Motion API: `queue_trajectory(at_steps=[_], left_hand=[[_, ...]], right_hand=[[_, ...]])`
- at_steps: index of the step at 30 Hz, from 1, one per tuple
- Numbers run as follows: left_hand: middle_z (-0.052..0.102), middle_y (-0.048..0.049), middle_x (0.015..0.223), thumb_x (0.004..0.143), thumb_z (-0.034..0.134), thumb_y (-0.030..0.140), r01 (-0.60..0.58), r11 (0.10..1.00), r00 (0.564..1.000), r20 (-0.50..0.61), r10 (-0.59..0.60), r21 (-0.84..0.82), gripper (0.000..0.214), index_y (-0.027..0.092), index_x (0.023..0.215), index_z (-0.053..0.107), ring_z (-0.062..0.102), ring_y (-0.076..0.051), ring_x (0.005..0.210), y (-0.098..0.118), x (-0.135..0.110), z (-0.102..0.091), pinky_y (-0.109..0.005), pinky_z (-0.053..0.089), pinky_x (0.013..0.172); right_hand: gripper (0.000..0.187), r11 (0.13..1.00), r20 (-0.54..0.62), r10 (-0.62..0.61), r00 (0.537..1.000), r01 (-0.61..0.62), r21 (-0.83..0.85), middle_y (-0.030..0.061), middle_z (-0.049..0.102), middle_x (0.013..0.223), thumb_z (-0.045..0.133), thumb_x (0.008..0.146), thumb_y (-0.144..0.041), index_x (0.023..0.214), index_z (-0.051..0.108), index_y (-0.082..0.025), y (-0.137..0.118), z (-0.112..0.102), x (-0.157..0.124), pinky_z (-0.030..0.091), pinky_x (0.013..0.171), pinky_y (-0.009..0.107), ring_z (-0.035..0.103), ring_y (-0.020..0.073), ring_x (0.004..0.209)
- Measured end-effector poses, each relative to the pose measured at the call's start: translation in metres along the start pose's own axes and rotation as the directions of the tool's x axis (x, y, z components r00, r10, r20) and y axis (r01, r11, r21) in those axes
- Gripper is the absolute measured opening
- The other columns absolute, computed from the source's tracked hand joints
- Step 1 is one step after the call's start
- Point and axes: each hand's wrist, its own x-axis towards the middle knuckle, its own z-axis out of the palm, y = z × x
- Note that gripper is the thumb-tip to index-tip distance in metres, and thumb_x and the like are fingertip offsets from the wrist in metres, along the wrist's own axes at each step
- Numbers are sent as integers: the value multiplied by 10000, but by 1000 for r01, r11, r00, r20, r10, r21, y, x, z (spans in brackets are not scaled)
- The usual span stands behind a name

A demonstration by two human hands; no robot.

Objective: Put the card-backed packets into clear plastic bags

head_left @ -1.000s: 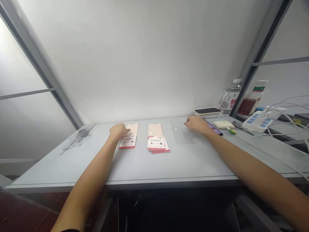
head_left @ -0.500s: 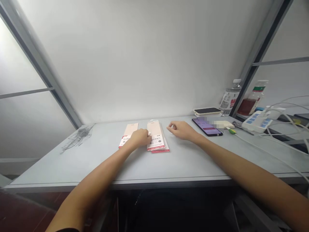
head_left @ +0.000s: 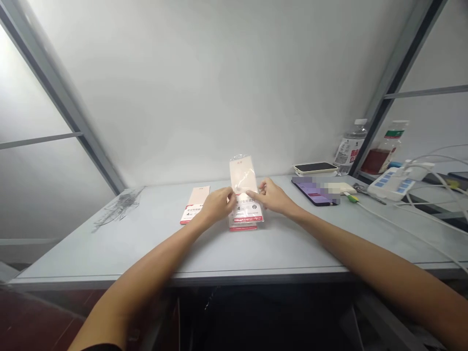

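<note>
My left hand (head_left: 216,204) and my right hand (head_left: 271,196) both pinch a pink-and-white card packet in a clear sleeve (head_left: 245,191), holding it tilted up above the grey table (head_left: 256,248). Under it lies a small stack of like packets (head_left: 243,227), only its red lower edge showing. One more packet (head_left: 196,204) lies flat just left of my left hand.
To the right lie a dark phone with a lit screen (head_left: 313,191), a second phone (head_left: 315,168), two bottles (head_left: 349,147), a white power strip (head_left: 393,183) and white cables. A scribbled dark patch (head_left: 117,206) marks the table's left part. A wall stands close behind.
Both hands came together at the middle stack: the left from the left packet, the right from the clear sleeve by the phone. The top packet now stands lifted between them.
</note>
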Motion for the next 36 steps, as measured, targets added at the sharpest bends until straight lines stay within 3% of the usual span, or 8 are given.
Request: queue_trajectory(at_steps=[3,7,10,12,17,23,30,36], left_hand=[[566,-5,640,871,332,339,5,998,1000,-25,-7,-60,278,192,686,479,471,-121,552,-2,0,2,-250,324,523],[623,-8,759,875,349,373,-48,985,999,17,51,-165,252,198,862,530,522,-103,561,-3,-1,6,-233,378,530],[653,-12,820,875,360,386,-39,977,998,46,50,-211,312,209,1095,494,542,-96,537,-1,-1,7,-223,394,516],[662,-10,793,880,354,407,-9,976,999,46,20,-219,360,209,1149,485,547,-98,519,1,-1,7,-219,396,503],[682,-17,789,886,348,437,-17,985,999,-34,12,-172,376,210,1084,573,572,-100,525,5,-2,4,-217,404,516],[678,-35,719,912,310,374,-161,985,976,-138,168,58,380,181,1012,622,563,-118,537,5,-3,4,-240,365,521],[672,-56,682,916,281,285,-276,923,930,-167,326,267,346,157,960,600,570,-124,535,2,-4,9,-233,324,476],[566,-24,496,914,272,289,-263,906,920,-198,339,331,367,161,754,577,475,-114,414,8,-5,9,-247,222,417]], right_hand=[[677,996,41,-21,999,18,84,40,629,798,628,681,-571,1160,355,-178,-2,-2,-1,427,435,239,596,147,552],[353,969,241,-147,959,91,228,86,655,910,568,782,-411,1030,536,-162,-4,1,-2,477,520,251,633,190,733],[207,963,227,-206,952,156,221,68,672,888,525,798,-301,926,600,-158,-5,6,-5,493,603,274,632,196,766],[194,961,190,-245,951,212,177,54,675,876,510,793,-268,917,613,-161,-5,8,-8,490,625,280,628,195,768],[180,934,124,-356,926,357,22,29,653,760,475,800,-269,829,617,-162,-7,7,-14,450,563,255,595,167,668],[122,847,106,-511,853,521,-105,9,598,691,456,798,-232,800,567,-180,-11,7,-19,415,552,242,549,139,605],[83,778,145,-554,820,572,-261,4,574,654,443,793,-206,747,506,-178,-18,4,-23,370,535,224,505,118,557],[126,723,240,-517,821,570,-391,10,588,632,405,824,-204,808,524,-168,-21,3,-25,348,533,230,490,120,528]])
